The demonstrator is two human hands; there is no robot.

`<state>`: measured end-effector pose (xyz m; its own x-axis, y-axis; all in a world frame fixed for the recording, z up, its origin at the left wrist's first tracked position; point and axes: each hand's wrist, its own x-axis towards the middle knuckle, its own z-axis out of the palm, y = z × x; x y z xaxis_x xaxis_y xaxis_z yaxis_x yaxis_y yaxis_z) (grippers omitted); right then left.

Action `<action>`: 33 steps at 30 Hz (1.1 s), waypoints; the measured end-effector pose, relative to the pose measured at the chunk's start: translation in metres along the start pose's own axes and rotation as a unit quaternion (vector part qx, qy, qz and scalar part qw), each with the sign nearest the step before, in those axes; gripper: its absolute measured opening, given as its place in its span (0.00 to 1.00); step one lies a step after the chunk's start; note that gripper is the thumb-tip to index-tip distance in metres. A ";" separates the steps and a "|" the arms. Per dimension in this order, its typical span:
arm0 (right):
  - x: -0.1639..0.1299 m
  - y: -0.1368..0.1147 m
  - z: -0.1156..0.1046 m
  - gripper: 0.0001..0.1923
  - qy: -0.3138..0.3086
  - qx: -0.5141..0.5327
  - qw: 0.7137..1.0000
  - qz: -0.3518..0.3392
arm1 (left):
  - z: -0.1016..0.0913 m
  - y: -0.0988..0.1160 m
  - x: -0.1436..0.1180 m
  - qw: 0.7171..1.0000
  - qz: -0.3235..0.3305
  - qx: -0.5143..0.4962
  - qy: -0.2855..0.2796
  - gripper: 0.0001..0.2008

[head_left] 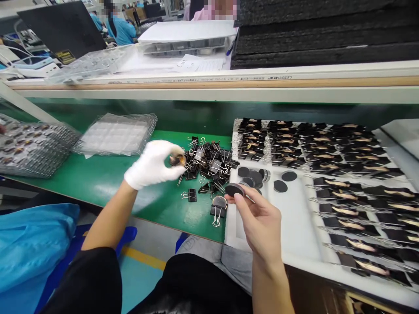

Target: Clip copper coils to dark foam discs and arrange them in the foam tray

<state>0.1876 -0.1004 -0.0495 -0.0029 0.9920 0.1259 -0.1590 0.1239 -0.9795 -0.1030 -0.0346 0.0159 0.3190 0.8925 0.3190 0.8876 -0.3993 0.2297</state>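
Observation:
My left hand, in a white glove, pinches a small round brownish part just left of a pile of black binder clips on the green bench. My bare right hand holds a flat black disc between thumb and fingers, at the left edge of a white tray. A few more black discs lie loose on that tray. Rows of clipped black assemblies fill the tray's back and right side.
Clear plastic blister trays lie at the bench's back left, and a tray of small parts sits at far left. A raised shelf carries stacked black foam and papers. Other people sit beyond it. A blue bag hangs at lower left.

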 end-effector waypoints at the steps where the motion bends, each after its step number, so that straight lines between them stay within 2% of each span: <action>1: 0.001 0.000 0.002 0.12 0.013 -0.052 0.997 -0.063 | 0.004 0.019 0.005 0.998 0.052 -0.026 -0.031 0.16; 3: 0.005 -0.002 0.005 0.19 0.010 -0.160 0.969 -0.186 | 0.018 0.052 0.014 0.987 0.126 -0.064 -0.082 0.19; 6: 0.009 -0.003 0.003 0.29 -0.031 -0.293 0.906 -0.304 | 0.043 0.078 0.024 0.976 0.158 -0.133 -0.067 0.23; 9: 0.012 -0.001 -0.003 0.34 -0.065 -0.384 0.859 -0.332 | 0.057 0.082 0.032 0.967 0.187 -0.167 -0.034 0.26; 11: 0.010 0.001 -0.005 0.34 -0.084 -0.401 0.854 -0.321 | 0.060 0.081 0.036 0.963 0.214 -0.160 -0.024 0.25; 13: 0.008 0.003 -0.006 0.30 -0.086 -0.378 0.873 -0.296 | 0.062 0.081 0.037 0.958 0.244 -0.152 -0.018 0.25; 15: 0.006 0.005 -0.006 0.24 -0.046 -0.320 0.918 -0.232 | 0.064 0.082 0.037 0.952 0.269 -0.147 -0.010 0.26; 17: 0.007 0.007 -0.006 0.21 0.002 -0.238 0.965 -0.108 | 0.066 0.084 0.035 0.948 0.287 -0.139 -0.018 0.26; 19: 0.012 0.007 -0.007 0.20 -0.001 -0.147 0.989 0.031 | 0.068 0.086 0.033 0.946 0.300 -0.121 -0.039 0.24; 21: 0.020 0.003 -0.007 0.18 -0.040 -0.082 0.989 0.120 | 0.067 0.088 0.034 0.945 0.306 -0.099 -0.061 0.22; 23: 0.032 -0.004 -0.006 0.17 -0.057 -0.054 0.986 0.150 | 0.059 0.087 0.038 0.947 0.303 -0.070 -0.077 0.21; 25: 0.048 -0.012 -0.004 0.18 -0.046 -0.041 0.985 0.160 | 0.045 0.080 0.045 0.954 0.284 -0.035 -0.094 0.23; 27: 0.065 -0.017 0.000 0.19 -0.036 -0.021 0.984 0.171 | 0.028 0.065 0.053 0.966 0.233 0.012 -0.107 0.27; 29: 0.081 -0.016 0.002 0.18 -0.030 0.019 0.983 0.181 | 0.014 0.044 0.061 0.976 0.161 0.074 -0.127 0.24; 31: 0.093 -0.011 0.005 0.16 -0.025 0.075 0.978 0.192 | 0.006 0.023 0.068 0.972 0.104 0.134 -0.163 0.19; 33: 0.100 -0.004 0.006 0.15 -0.012 0.129 0.971 0.200 | 0.006 0.010 0.072 0.961 0.082 0.171 -0.200 0.20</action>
<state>0.1817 -0.0020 -0.0315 -0.1377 0.9587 -0.2490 -0.3830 -0.2834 -0.8792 -0.0687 0.0271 0.0354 0.5050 0.8602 -0.0705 0.8502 -0.5099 -0.1308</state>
